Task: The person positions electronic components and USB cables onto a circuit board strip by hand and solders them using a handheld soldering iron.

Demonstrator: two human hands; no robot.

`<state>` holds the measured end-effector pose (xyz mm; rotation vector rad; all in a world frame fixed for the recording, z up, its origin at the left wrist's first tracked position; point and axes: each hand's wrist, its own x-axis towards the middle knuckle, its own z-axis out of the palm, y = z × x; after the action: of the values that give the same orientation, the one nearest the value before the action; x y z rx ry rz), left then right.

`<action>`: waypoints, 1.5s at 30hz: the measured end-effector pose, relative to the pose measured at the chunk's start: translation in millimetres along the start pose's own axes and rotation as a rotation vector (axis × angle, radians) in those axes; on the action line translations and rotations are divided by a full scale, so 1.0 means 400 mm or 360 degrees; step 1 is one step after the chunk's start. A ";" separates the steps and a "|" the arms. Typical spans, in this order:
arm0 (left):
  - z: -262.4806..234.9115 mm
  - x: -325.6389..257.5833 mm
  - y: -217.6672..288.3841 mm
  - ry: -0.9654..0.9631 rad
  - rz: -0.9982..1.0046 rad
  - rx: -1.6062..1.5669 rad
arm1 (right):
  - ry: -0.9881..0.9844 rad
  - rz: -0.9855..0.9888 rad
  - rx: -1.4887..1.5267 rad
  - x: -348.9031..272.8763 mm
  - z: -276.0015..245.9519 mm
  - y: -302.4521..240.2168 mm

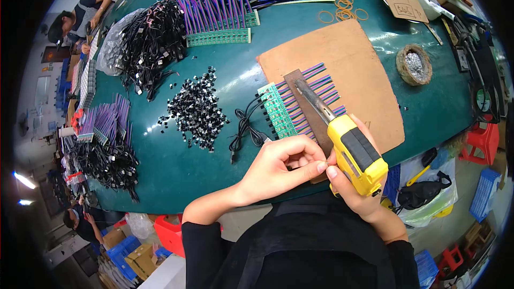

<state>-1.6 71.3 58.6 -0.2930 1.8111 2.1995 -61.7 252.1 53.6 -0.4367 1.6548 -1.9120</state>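
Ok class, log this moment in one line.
right hand: holds yellow tool; left hand: thumb beside right hand; brown bar: across wires

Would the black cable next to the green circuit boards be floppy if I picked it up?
Probably floppy: the black cable is thin and bent into loops. It's likely light, being so slim. Its blocky plug would probably dangle from the end.

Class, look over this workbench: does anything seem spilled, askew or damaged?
The small black parts lie in a loose heap directly on the green table, a few scattered beyond it, so they look tipped out. That may be deliberate; no damage shows.
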 end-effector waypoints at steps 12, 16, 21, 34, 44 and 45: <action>-0.003 -0.024 -0.003 0.0039 0.0101 0.0237 | -0.0024 -0.0226 -0.0115 0.011 0.018 0.022; -0.040 -0.017 -0.010 0.0354 0.0230 0.0461 | -0.0060 -0.0059 0.0006 0.005 0.008 0.018; -0.130 0.059 -0.060 0.0984 0.0427 0.1179 | 0.0025 0.0148 0.0278 -0.003 -0.014 0.022; -0.135 0.078 -0.108 0.1076 0.0587 0.1607 | -0.0006 0.0254 0.0330 -0.014 -0.011 0.046; -0.137 0.077 -0.103 0.1057 0.0569 0.1534 | -0.0014 0.0324 0.0200 -0.014 -0.015 0.019; -0.137 0.077 -0.102 0.1062 0.0575 0.1537 | 0.0071 0.0289 0.0226 -0.014 -0.014 0.019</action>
<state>-17.9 27.3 0.0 -0.5363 3.2315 1.1611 -59.0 259.5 46.0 -0.1821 1.5186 -1.8996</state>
